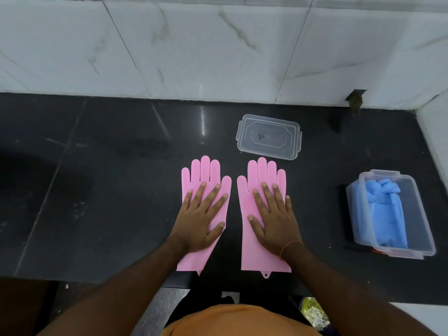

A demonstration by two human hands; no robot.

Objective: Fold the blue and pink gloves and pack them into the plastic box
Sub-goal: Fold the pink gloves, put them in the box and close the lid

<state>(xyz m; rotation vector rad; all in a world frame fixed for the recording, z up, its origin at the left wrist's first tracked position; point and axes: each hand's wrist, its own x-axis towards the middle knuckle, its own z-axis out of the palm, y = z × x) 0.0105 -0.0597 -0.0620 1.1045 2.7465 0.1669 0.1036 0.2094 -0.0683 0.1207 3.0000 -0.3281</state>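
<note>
Two pink gloves lie flat side by side on the black counter, fingers pointing away from me. My left hand [203, 217] rests palm down with fingers spread on the left pink glove [205, 172]. On the right pink glove [264, 170] my right hand [274, 215] lies the same way. Neither hand grips anything. The clear plastic box [363, 214] stands at the right with the folded blue gloves [385, 209] inside it. Its clear lid [269, 136] lies flat just beyond the pink gloves.
The black counter [109, 190] runs up to a white marble-tiled wall [194, 44] at the back and a white wall at the right. A dark basin-like hollow [29, 180] sits at the left. The counter's front edge is just below the glove cuffs.
</note>
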